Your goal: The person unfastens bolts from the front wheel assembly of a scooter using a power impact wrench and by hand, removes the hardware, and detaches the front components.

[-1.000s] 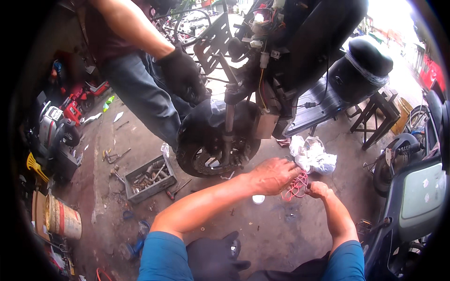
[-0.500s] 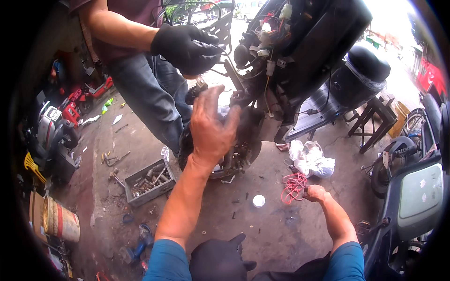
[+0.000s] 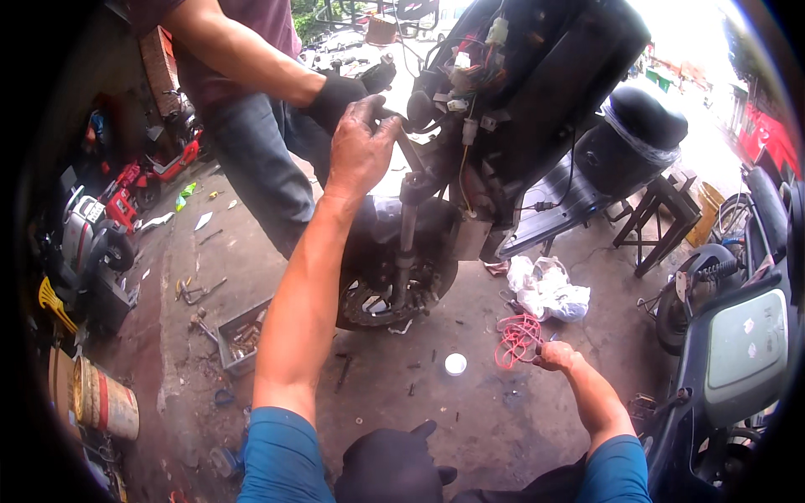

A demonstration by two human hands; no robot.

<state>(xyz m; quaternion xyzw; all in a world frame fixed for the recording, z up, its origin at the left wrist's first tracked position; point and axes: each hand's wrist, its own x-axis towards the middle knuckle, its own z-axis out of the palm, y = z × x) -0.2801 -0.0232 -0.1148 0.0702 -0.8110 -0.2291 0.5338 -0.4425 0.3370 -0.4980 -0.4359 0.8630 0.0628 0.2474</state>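
My left hand [image 3: 360,151] reaches up to the front of a partly stripped scooter [image 3: 545,92], its fingers bent round the top of a grey metal bar [image 3: 411,152] above the front fork [image 3: 403,243]. Just beyond it is another person's black-gloved hand [image 3: 335,99], its grip partly hidden. Low on the right, my right hand [image 3: 558,356] is closed on the dark end of a tangled red cord [image 3: 518,339]. The front wheel [image 3: 369,302] with its brake disc stands behind my left forearm.
A metal tray [image 3: 239,352] of sockets lies left of my left arm. White plastic bags [image 3: 549,289] and a white round lid [image 3: 455,364] are on the floor. A paint bucket [image 3: 105,398] stands left; a black stool [image 3: 662,222] and another scooter [image 3: 750,344] are at right.
My left hand has risen and closed at the bar's top. The other person's gloved hand has shifted behind it. The fork leg now shows more plainly; my right hand stays by the cord.
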